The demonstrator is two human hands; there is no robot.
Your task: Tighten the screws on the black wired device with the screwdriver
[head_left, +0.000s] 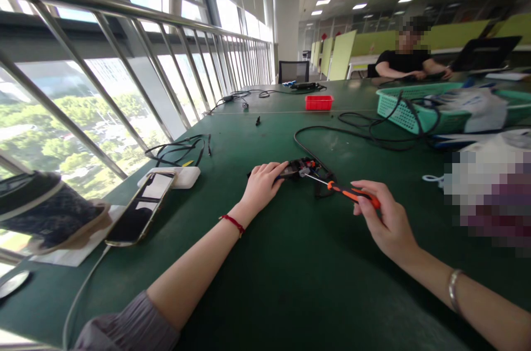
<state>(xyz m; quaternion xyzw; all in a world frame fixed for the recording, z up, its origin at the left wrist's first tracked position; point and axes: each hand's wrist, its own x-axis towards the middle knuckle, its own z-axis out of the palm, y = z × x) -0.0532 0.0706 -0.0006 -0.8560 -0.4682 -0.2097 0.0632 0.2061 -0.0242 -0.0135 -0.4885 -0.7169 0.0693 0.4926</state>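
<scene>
My left hand (264, 183) is closed over the near end of a black device with exposed inner parts (296, 167), which lies on the green table. Red and dark small parts show at the device's right end, too small to name. In my right hand (384, 218) is an orange and black screwdriver (352, 193), gripped by its handle. Its metal shaft slants left, and the tip is at the device's exposed end; whether it sits in a screw I cannot tell. A black cable (305, 145) runs from near the device toward the right.
A phone (143, 210) on a charging cable lies at the left, near a white box (186, 177) and a dark cup (45, 213). Beyond stand a red tray (319, 103) and a green basket (409, 116) with cables. Another person (404, 61) sits across the table.
</scene>
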